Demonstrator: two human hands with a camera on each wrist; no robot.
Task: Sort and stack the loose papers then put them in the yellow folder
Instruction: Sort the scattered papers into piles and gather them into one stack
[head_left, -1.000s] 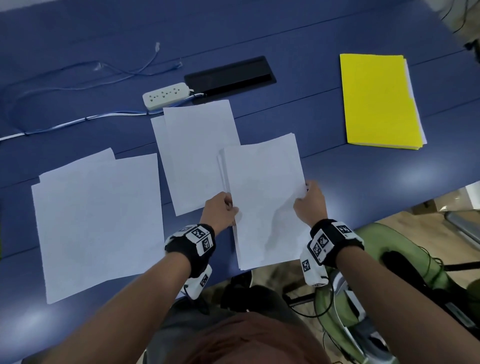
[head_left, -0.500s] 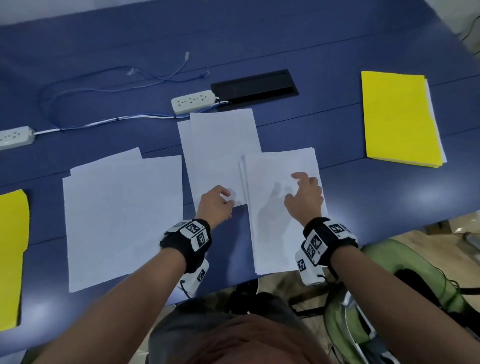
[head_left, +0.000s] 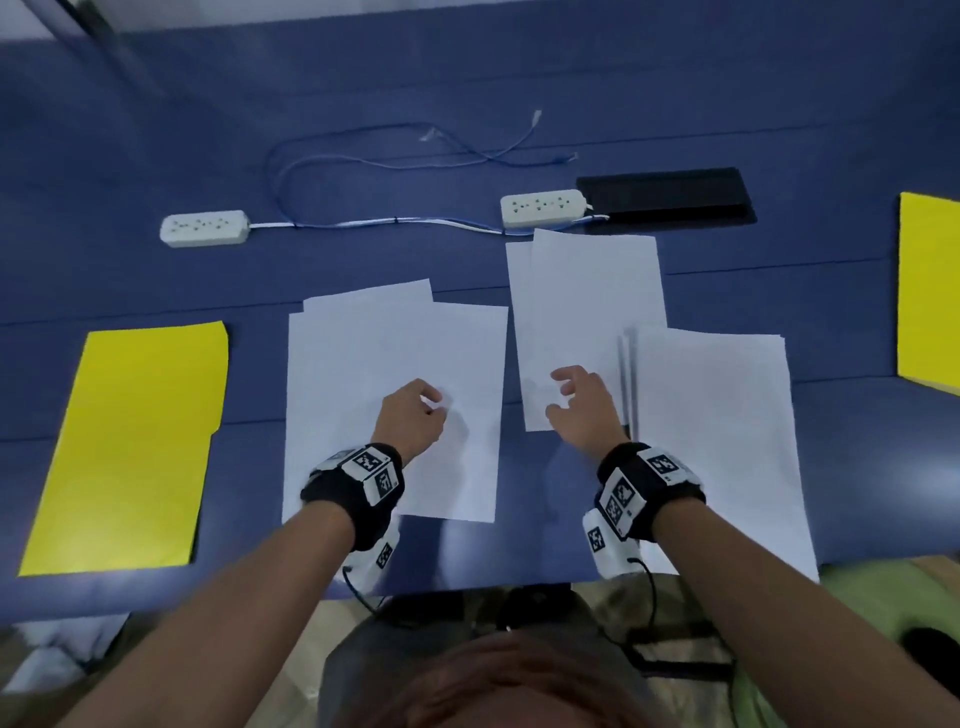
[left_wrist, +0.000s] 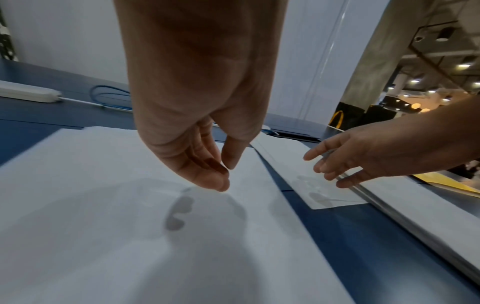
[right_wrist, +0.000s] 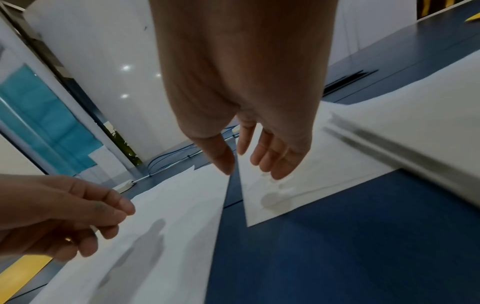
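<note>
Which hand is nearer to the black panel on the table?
Right. The right hand hovers over the middle papers, just below the black panel; the left hand is over the left papers, further away.

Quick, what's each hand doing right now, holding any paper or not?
Left hand: open, fingers loosely curled above the left paper pile, holding nothing.
Right hand: open, fingers spread above the middle paper pile, holding nothing.

In the centre, the left hand (left_wrist: 197, 115) hangs over white paper (left_wrist: 103, 216), fingertips (left_wrist: 218, 183) almost touching it.
</note>
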